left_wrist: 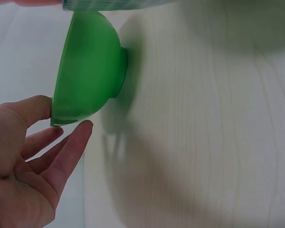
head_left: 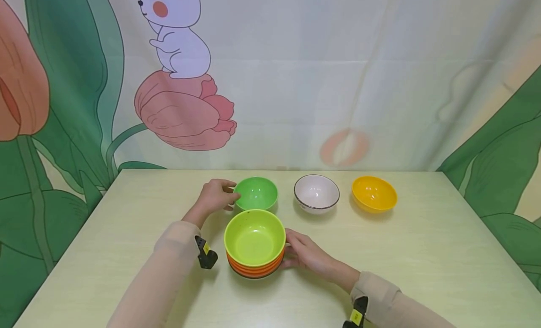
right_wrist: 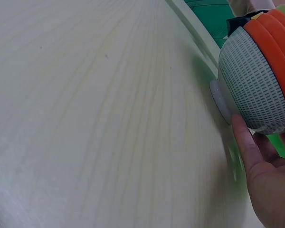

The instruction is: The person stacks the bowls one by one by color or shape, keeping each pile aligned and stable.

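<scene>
My left hand (head_left: 216, 195) is at the left side of a green bowl (left_wrist: 88, 66), one digit on its rim and another close under its outer wall. To the front, my right hand (head_left: 310, 253) holds a stack of nested bowls from the right. A yellow-green bowl (head_left: 255, 238) tops the stack, with several orange bowls (head_left: 255, 270) below it. At the bottom is a patterned bowl (right_wrist: 251, 83); the right wrist view shows a fingertip (right_wrist: 238, 124) against its foot. The rest of the right fingers are partly hidden behind the stack.
Right of the green bowl stand a white bowl with a dark rim (head_left: 316, 191) and a yellow bowl (head_left: 374, 193), in a row near the back edge. A printed curtain (head_left: 279, 83) hangs behind the pale table (head_left: 422, 253).
</scene>
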Demonstrator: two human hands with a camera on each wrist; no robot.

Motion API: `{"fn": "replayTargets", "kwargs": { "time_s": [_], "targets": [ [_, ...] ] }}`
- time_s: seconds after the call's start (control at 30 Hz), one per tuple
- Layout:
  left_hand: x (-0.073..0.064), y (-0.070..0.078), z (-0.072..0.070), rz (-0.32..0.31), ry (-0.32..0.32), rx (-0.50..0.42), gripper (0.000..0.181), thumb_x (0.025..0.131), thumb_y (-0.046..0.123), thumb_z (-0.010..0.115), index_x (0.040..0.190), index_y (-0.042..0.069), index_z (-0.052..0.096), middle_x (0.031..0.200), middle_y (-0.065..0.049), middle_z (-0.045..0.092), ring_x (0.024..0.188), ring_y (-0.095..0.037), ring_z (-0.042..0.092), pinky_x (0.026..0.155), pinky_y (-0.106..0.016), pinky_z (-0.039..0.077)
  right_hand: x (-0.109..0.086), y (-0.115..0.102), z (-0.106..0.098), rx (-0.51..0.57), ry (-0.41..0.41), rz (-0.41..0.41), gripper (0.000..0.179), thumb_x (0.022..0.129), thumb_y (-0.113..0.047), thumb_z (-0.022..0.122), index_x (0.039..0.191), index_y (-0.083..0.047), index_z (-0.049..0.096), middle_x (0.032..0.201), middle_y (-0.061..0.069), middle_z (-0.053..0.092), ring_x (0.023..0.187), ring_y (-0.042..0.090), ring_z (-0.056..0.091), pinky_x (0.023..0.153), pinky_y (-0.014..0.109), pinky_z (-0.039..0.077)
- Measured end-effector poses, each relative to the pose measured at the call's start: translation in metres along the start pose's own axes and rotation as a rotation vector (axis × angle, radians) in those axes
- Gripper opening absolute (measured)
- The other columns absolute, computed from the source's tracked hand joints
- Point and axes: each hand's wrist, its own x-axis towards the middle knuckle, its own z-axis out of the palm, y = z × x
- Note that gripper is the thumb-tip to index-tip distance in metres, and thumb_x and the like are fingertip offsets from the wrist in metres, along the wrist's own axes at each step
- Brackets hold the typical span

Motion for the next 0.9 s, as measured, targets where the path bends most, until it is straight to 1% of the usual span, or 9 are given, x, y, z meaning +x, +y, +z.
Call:
{"fn": "replayTargets", "kwargs": {
  "time_s": [0.33,0.6,0.8,0.9],
  "targets": [
    [0.0026,0.0007,0.0017,-0.009,0.014,-0.047,0.046,0.084,0.007,0.059,0.126,-0.008,0.049,0.113,-0.028,0.059,0.080,-0.028,0.068,0.066,-0.031,0.058,0.0012,-0.0002,-0.0002,0.005,0.003,0.000,0.055,0.100,-0.040,0.030,0.141,-0.004,0.032,0.143,0.017,0.036,0.125,0.033,0.044,0.087,0.040,0.052],
    [0.0028,0.0019,0.0029,-0.034,0.017,-0.075,0.045,0.084,0.006,0.059,0.126,-0.007,0.050,0.110,-0.026,0.060,0.078,-0.027,0.069,0.065,-0.030,0.058,0.0010,0.0012,-0.0007,-0.001,0.011,0.003,0.059,0.098,-0.045,0.031,0.141,-0.004,0.032,0.141,0.018,0.038,0.122,0.031,0.047,0.086,0.039,0.053],
    [0.0023,0.0011,0.0043,-0.037,0.030,-0.074,0.043,0.083,0.005,0.057,0.125,-0.007,0.051,0.108,-0.025,0.061,0.077,-0.026,0.069,0.067,-0.031,0.058,0.0005,0.0012,-0.0005,-0.009,0.012,0.005,0.059,0.099,-0.045,0.031,0.141,-0.004,0.032,0.142,0.018,0.037,0.123,0.032,0.047,0.086,0.039,0.053],
    [0.0016,0.0015,0.0050,-0.042,0.047,-0.065,0.043,0.083,0.005,0.057,0.124,-0.006,0.052,0.107,-0.025,0.062,0.074,-0.023,0.069,0.066,-0.030,0.058,0.0006,0.0016,-0.0006,-0.009,0.010,0.006,0.059,0.099,-0.045,0.031,0.142,-0.004,0.031,0.143,0.017,0.036,0.123,0.032,0.046,0.087,0.039,0.053]
  ]
}}
